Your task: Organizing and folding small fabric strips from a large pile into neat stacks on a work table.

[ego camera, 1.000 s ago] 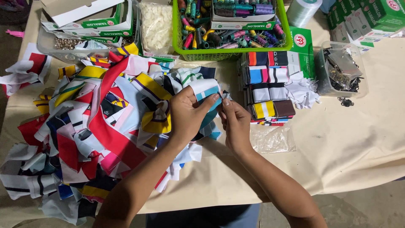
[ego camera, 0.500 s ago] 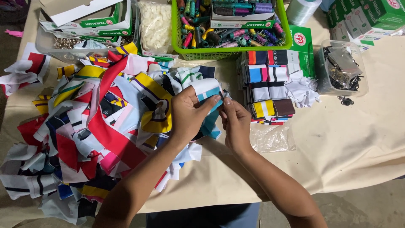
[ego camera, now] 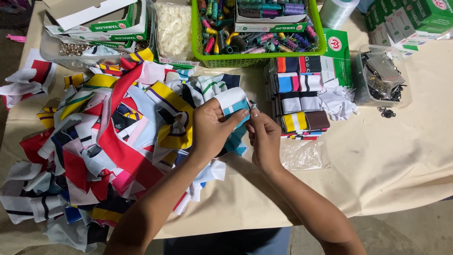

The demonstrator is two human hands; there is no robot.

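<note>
Your left hand (ego camera: 210, 130) sits at the centre of the frame with its fingers (ego camera: 236, 115) closed on a white and teal fabric strip (ego camera: 234, 103), thumb on the near face and the remaining digits wrapped behind it. Your right hand (ego camera: 264, 137) is just beside it, its fingers (ego camera: 254, 113) pinched shut on the right edge of the same strip, so both hands meet at the strip's upper corner. The strip is held just above the worktop (ego camera: 401, 156), which is covered in a cream cloth, and its lower teal end hangs down behind your left palm. To the left of your hands, a loose heap of mixed-colour fabric pieces (ego camera: 104, 141) spreads across the left half of the frame, touching your left forearm. To the right of your hands, a neat stack of folded strips (ego camera: 299, 97) stands near your right hand, with a crumpled clear plastic bag (ego camera: 304, 155) lying just below it. At the upper centre of the frame, a green basket (ego camera: 257, 60) holds thread spools. At the upper right, a clear tub (ego camera: 382, 78) contains small dark metal parts. Green and white cartons (ego camera: 406, 16) occupy the upper right corner.
</note>
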